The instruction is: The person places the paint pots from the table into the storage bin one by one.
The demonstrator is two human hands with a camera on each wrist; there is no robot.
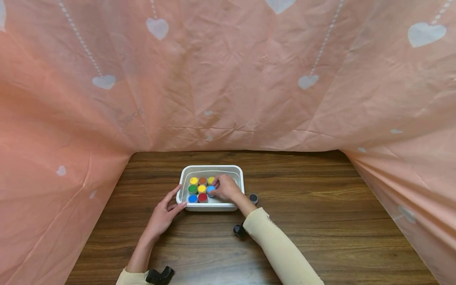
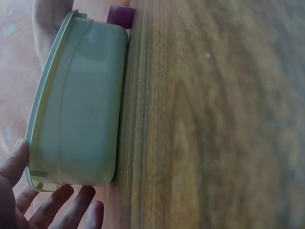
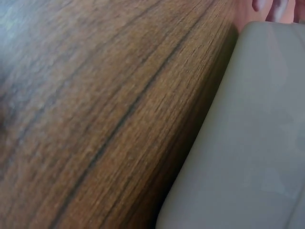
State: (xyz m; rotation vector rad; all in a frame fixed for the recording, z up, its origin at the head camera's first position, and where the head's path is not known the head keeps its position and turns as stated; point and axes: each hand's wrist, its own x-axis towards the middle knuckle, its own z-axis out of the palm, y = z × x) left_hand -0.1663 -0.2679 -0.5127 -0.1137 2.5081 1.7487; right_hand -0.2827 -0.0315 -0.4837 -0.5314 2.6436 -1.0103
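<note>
A white plastic tub (image 1: pixel 213 207) holds several small paint pots in rows, with yellow, brown, green, blue and red tops. Inside it, my right hand (image 1: pixel 227 187) pinches a light blue paint pot (image 1: pixel 211 191) at the right end of the middle row. The hand partly covers a dull yellow pot (image 1: pixel 211 180) behind. My left hand (image 1: pixel 164 215) holds the tub's front left corner. In the left wrist view, the thumb of that hand (image 2: pixel 52 205) is on the rim and its fingers touch the end wall. Only the tub's outer wall (image 3: pixel 248 133) and some fingertips show in the right wrist view.
One dark-topped pot (image 1: pixel 253 198) stands on the wooden table (image 1: pixel 320 221), just right of the tub and close to my right wrist. Pink cloth (image 1: pixel 228 99) with white hearts hangs at the back and both sides. Black wrist straps are on both arms.
</note>
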